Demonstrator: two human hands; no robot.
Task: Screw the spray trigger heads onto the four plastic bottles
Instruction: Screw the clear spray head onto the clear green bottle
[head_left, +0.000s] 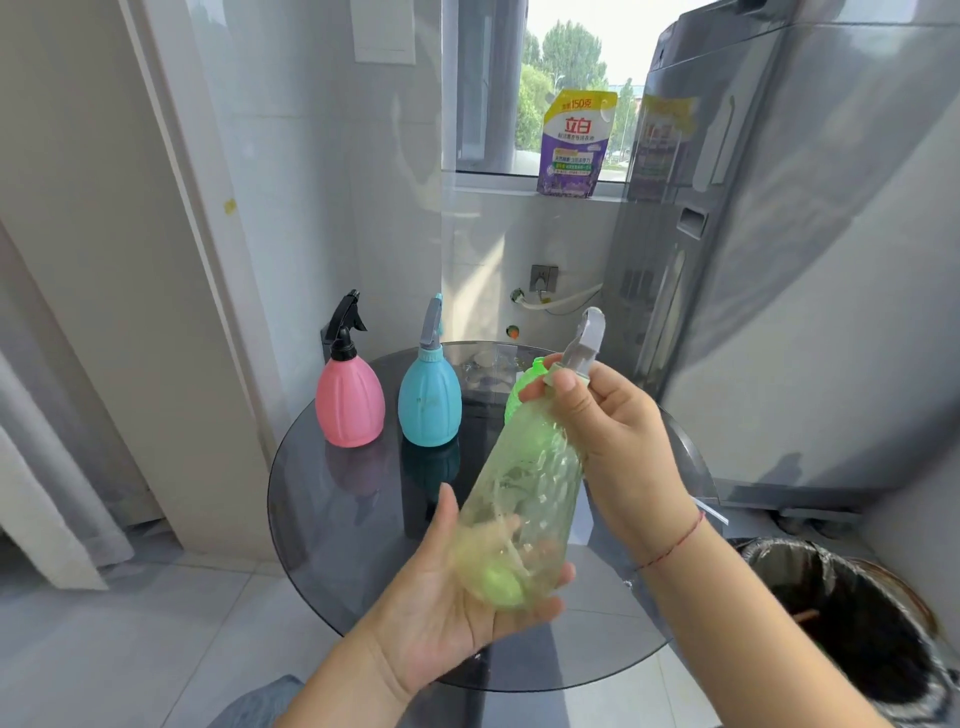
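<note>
A clear pale-green bottle (530, 478) is held tilted above the round glass table (363, 530). My left hand (457, 608) cups its base. My right hand (608, 431) grips the neck collar, where a grey spray trigger head (589, 338) sits on top. A pink bottle (349, 400) with a black trigger head and a blue bottle (430, 400) with a grey-blue trigger head stand upright at the table's far left. A bright green bottle (524, 387) stands behind the held one, mostly hidden.
A grey washing machine (779, 260) stands to the right. A bin lined with a black bag (852, 623) sits at the lower right, beside the table. A purple detergent pouch (574, 145) leans on the window sill. Wall and door frame close in on the left.
</note>
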